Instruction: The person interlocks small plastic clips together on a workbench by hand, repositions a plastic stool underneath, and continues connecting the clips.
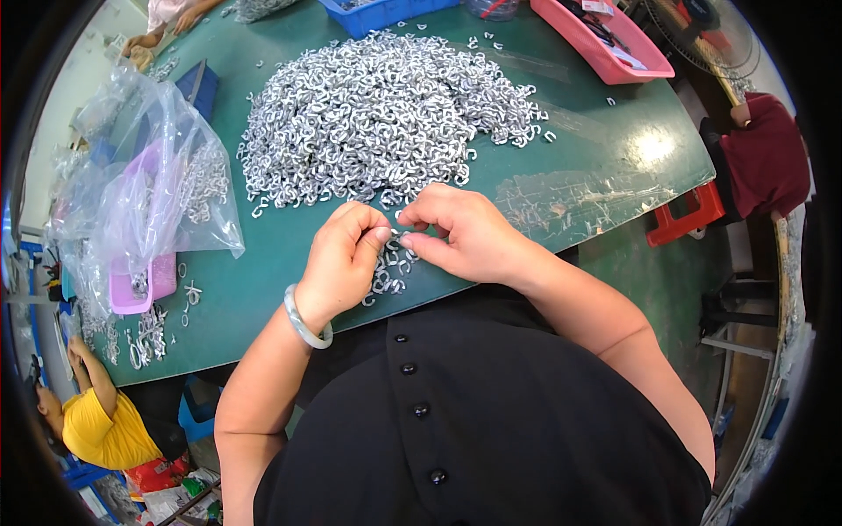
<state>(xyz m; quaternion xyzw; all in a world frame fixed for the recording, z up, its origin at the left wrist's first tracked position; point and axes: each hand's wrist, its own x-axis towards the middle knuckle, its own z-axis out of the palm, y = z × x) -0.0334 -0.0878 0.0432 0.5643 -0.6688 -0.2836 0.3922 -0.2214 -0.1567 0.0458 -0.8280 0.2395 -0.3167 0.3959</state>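
My left hand is closed in a pinch near the table's front edge, a pale bangle on its wrist. Facing it almost fingertip to fingertip, my right hand has its thumb and bent forefinger drawn together. Small silver metal links show between the fingertips; their exact hold is too small to make out. Just below the hands lies a loose little group of silver links. Beyond them spreads a large heap of U-shaped silver metal links.
On the green table stand a pink tray with tools, a blue crate, and a purple basket under a clear plastic bag. People sit at left, far left and right. A fan is at far right.
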